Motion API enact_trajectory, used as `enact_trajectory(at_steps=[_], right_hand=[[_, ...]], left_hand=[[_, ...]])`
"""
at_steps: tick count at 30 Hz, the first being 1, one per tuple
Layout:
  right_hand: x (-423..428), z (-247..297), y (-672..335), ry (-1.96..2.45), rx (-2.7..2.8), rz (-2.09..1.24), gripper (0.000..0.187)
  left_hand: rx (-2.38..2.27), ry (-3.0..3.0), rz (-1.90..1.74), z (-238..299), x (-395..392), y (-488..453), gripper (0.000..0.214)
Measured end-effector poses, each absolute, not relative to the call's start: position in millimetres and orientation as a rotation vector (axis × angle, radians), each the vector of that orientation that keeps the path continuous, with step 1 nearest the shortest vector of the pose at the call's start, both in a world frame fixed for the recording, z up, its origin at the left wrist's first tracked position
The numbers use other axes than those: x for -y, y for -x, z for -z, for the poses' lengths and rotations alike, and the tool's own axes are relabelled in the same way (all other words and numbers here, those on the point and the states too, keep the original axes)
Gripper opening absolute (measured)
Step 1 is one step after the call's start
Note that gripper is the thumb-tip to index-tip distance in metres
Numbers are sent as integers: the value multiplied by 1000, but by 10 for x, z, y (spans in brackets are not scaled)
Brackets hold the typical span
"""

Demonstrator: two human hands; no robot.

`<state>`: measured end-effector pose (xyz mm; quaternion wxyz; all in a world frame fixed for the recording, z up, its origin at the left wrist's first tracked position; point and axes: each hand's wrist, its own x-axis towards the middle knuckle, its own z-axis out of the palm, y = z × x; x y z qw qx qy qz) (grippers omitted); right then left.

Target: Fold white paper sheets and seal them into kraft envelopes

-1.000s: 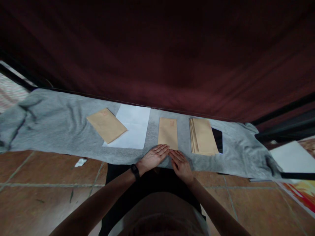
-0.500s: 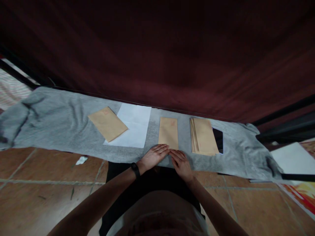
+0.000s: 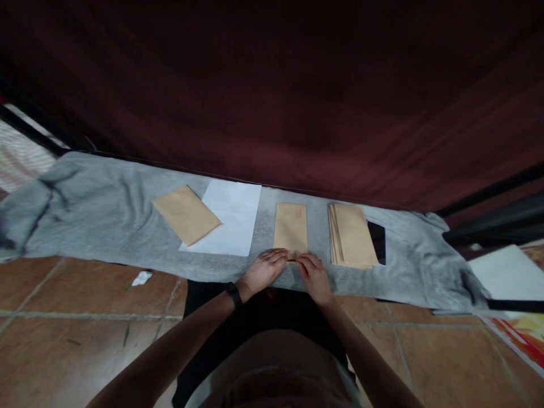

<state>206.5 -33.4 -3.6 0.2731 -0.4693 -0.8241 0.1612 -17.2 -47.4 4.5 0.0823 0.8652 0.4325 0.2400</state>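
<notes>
The brown envelope (image 3: 290,226) lay lengthwise on the grey cloth (image 3: 106,226), its near edge under both grips. The left grip (image 3: 262,271) rested flat with fingers spread. The right grip (image 3: 315,276) curled there; whether it pinched, I cannot tell. An envelope stack (image 3: 352,235) lay just right.

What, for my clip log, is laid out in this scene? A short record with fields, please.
surface: grey felt cloth on a brown tiled floor
left hand: left hand, fingertips at the near edge of the middle brown paper envelope
right hand: right hand, fingers curled on that same edge
to the right: stack of brown paper envelopes, with a flat black phone at its right edge
to the left: white paper sheet, with a tilted brown paper envelope overlapping its left side
behind: dark red curtain
</notes>
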Motion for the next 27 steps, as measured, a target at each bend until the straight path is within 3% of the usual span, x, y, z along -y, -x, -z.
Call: enact_trajectory(at_steps=[15, 27], right_hand=[[338, 22, -1991, 1337, 2203, -294, 26], [690, 65, -1889, 1180, 2404, -240, 48]], left_hand=[[-1280, -2588, -712, -43, 504, 209, 34], [-1321, -2733, -651, -31, 631, 157, 45]])
